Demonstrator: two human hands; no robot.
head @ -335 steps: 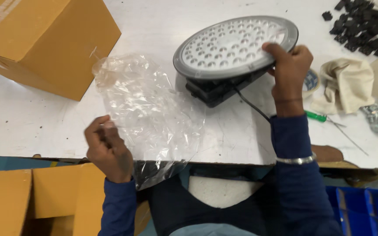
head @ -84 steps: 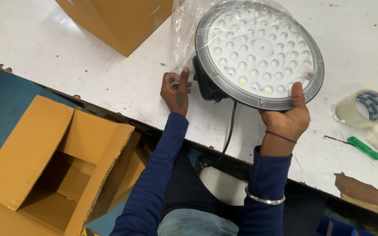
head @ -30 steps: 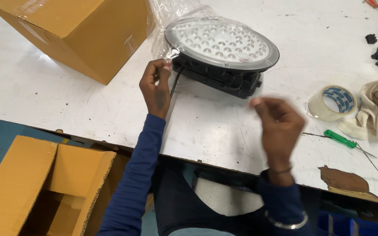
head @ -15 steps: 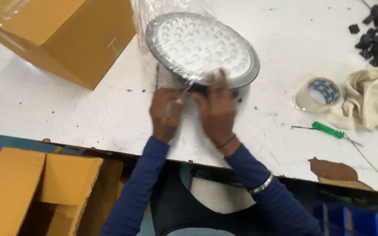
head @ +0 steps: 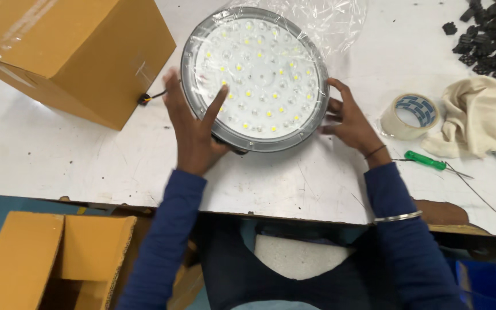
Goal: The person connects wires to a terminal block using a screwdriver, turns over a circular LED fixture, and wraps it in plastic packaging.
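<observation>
While both hands flank it, round LED lamp (head: 255, 77) lies mid-table, clear plastic bag (head: 322, 20) at its far side. Left hand (head: 193, 129) fingers spread on lens; right hand (head: 348, 120) fingers spread against rim.

Bright even overhead light, glare on plastic wrap (head: 328, 23), perhaps slight motion blur.

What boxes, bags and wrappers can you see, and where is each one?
Closed box: far left on the table, brown cardboard, taped seams.
Open box: on the floor at lower left, brown cardboard, flaps up.
Plastic bag: clear, crinkled, around and behind the round lamp.
Blue bin: lower right corner, under the table.
</observation>
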